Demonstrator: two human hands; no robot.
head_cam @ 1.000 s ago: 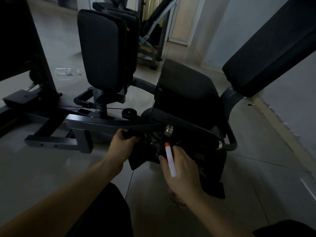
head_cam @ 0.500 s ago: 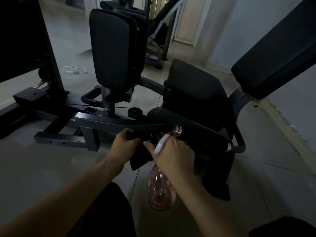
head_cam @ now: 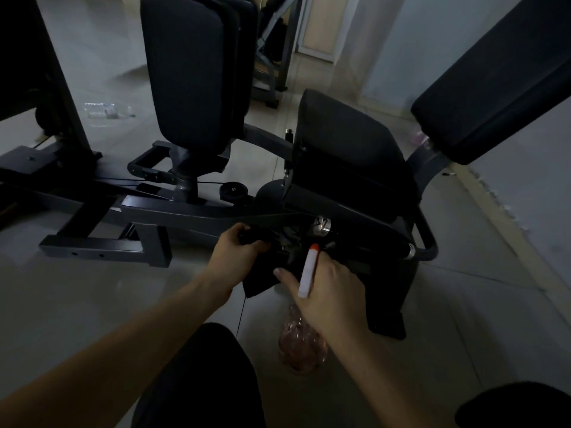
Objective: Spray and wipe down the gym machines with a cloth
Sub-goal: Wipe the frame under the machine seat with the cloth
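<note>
Half a second ago the right hand (head_cam: 330, 291) had the sprayer (head_cam: 301, 347) tipped in toward the knob (head_cam: 323, 225) under the seat (head_cam: 349, 149). Now it has drawn back a little, and the white head (head_cam: 309, 270) with its orange tip stands more upright, just short of the dark linkage. That reads as a squirt just given or about to be repeated, though no mist shows in the dim light. The left hand (head_cam: 236, 254) has not shifted. Its fingers stay curled round the black cloth (head_cam: 261, 282), bunched against the lower frame of the machine (head_cam: 191, 211), with a loose corner hanging down between the two hands. The step in hand is probably wetting this low joint, with the wipe to follow from the cloth already waiting there. Much of the task likely remains.

The right hand is grasping the sprayer by its neck, fingers wrapped under the head. Whether a finger sits on the trigger cannot be told. The clear body hangs below the wrist and holds a pinkish liquid whose level is hard to judge. Far off on the floor (head_cam: 92, 304) lies another clear bottle (head_cam: 105, 109), its contents unreadable
</note>
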